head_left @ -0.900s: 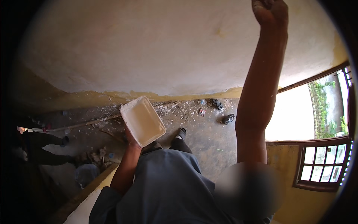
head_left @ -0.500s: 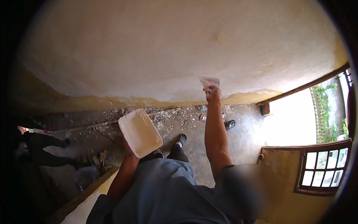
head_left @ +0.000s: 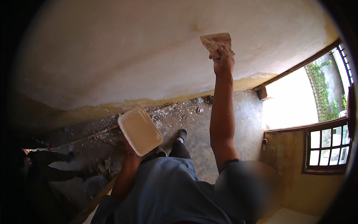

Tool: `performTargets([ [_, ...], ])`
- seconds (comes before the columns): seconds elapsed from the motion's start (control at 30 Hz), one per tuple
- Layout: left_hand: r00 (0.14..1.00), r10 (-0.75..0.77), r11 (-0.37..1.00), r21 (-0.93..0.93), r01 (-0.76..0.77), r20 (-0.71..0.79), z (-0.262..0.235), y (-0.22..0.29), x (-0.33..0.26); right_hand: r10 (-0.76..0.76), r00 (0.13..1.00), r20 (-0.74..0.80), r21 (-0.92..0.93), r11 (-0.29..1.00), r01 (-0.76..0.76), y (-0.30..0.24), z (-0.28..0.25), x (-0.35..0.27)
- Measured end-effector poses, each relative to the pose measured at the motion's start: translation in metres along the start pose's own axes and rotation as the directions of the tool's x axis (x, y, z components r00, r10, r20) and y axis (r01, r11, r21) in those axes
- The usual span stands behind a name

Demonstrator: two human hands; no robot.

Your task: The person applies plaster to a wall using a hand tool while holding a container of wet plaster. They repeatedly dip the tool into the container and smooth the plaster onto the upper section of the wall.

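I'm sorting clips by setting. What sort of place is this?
Probably a room under renovation, mid-plastering. The right hand presses a flat scraper blade to a pale, freshly coated wall, the left hand holds a cream tray, and rubble litters the bare concrete floor.

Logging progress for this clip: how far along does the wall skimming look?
Done: most of the wall looks pale and smooth. In hand: the right hand presses a flat trowel on the wall, and the left hand holds a pale board. Left: the yellow band above the debris-strewn floor looks uncoated.
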State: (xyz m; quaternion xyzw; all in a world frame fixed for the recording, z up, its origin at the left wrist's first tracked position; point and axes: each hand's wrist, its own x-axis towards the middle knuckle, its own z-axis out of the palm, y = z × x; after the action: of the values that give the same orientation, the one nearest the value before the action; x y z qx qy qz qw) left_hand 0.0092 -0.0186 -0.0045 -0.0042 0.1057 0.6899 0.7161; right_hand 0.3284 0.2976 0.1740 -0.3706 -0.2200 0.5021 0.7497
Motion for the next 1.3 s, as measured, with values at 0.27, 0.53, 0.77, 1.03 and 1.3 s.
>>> performTargets([
  [0.27, 1.0, 0.025, 0.999, 0.042, -0.024, -0.019, 0.002, 0.005, -0.002, -0.583, 0.807, -0.1, -0.913, 0.376, 0.158, 0.122, -0.052, -0.014],
  [0.53, 0.996, 0.074, 0.992, 0.109, -0.067, -0.055, -0.002, 0.022, -0.016, -0.394, 0.914, -0.093, -0.882, 0.458, 0.108, 0.211, -0.102, -0.043],
  [0.77, 0.998, 0.024, 0.996, 0.084, -0.019, -0.055, -0.006, 0.011, -0.008, 0.371, 0.849, -0.376, 0.18, 0.928, -0.326, 0.121, -0.121, 0.068],
  [1.03, 1.0, -0.006, 0.998, 0.07, 0.008, -0.028, -0.001, 0.001, 0.003, 0.061, 0.991, -0.118, -0.159, 0.984, -0.08, 0.059, -0.038, 0.026],
  [1.3, 0.999, -0.035, 0.997, 0.066, 0.035, -0.002, 0.009, -0.008, 0.018, -0.282, 0.945, 0.166, -0.741, 0.597, 0.308, 0.077, -0.03, -0.038],
])
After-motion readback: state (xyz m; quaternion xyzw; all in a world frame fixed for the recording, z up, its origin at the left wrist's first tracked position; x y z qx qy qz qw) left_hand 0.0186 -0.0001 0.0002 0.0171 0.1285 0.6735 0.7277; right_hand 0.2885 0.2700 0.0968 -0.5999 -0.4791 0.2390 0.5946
